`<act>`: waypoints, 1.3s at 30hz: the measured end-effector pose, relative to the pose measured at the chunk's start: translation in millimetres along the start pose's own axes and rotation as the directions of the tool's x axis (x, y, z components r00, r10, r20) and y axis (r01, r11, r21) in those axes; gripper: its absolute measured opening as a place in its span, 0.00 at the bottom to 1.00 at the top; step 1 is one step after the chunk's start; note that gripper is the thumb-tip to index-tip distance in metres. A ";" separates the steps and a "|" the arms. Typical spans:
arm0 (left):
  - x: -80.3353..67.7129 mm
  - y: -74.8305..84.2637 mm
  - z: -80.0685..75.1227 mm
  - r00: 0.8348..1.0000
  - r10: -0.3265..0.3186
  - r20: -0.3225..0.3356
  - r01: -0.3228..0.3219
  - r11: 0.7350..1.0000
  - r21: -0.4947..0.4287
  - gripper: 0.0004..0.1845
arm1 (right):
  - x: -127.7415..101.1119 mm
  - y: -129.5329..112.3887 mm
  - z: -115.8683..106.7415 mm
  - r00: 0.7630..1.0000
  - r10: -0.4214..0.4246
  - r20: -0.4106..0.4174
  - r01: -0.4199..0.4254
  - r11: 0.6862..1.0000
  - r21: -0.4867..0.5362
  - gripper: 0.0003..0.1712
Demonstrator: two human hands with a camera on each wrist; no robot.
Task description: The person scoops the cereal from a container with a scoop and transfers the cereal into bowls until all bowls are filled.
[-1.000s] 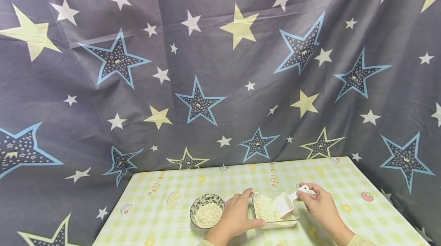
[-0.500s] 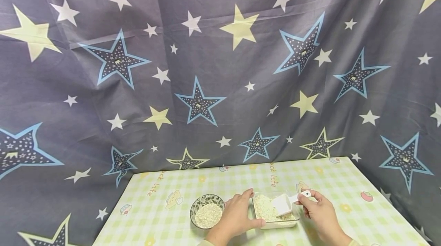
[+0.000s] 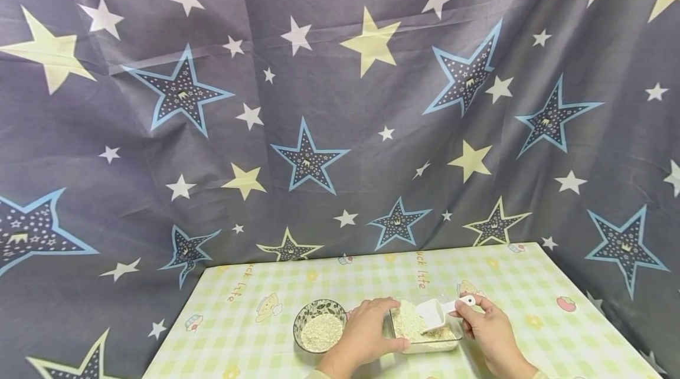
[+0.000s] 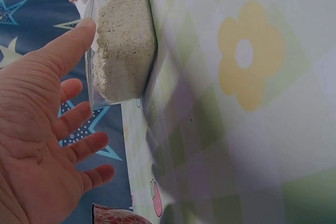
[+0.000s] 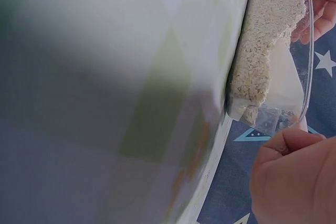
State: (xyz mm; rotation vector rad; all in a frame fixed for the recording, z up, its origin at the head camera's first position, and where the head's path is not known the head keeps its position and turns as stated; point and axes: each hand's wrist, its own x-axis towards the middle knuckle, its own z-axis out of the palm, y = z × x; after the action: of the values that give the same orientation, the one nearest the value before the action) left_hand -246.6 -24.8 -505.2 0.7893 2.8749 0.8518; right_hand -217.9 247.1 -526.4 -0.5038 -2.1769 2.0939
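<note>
A clear rectangular container (image 3: 432, 346) holds pale oat flakes (image 3: 410, 321), heaped toward the left in the head view. My right hand (image 3: 491, 332) pinches the handle of a white scoop (image 3: 432, 315) between thumb and fingers. The scoop's head rests tilted in the flakes, its lower edge sunk in them. At the container's left end is my left hand (image 3: 366, 329), thumb straight along the front rim and index finger reaching the far corner. Its other fingers stretch out loosely in the left wrist view. A patterned bowl (image 3: 298, 337) with more flakes stands left of that hand.
A table with a green-and-white checked cloth (image 3: 255, 337) carries everything. Behind it hangs a dark curtain (image 3: 340, 101) printed with stars. The bowl's red outer side (image 4: 118, 215) shows at the bottom of the left wrist view.
The scoop's head has shifted slightly left over the flakes, and its handle has dipped lower with my right hand. My left index finger has moved a little farther onto the container's corner.
</note>
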 end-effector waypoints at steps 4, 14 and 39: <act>0.3 -0.1 0.3 1.000 -0.002 0.013 0.002 1.000 0.005 0.40 | 0.4 1.2 0.2 1.000 0.005 0.010 -0.005 1.000 0.009 0.31; 0.9 2.0 0.7 1.000 -0.002 0.015 0.002 1.000 0.003 0.39 | -4.8 -0.2 -0.8 1.000 -0.011 0.027 0.010 0.999 0.032 0.31; 1.1 -0.5 4.7 1.000 -0.028 -0.003 0.028 1.000 -0.007 0.48 | 6.3 -3.5 -33.1 0.961 0.154 0.231 -0.238 0.885 0.400 0.10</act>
State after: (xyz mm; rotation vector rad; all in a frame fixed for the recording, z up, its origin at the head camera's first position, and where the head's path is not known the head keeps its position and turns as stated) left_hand -246.9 -22.3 -509.3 0.7461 2.8769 0.8613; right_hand -215.1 280.5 -521.9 -0.5116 -1.7193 2.7335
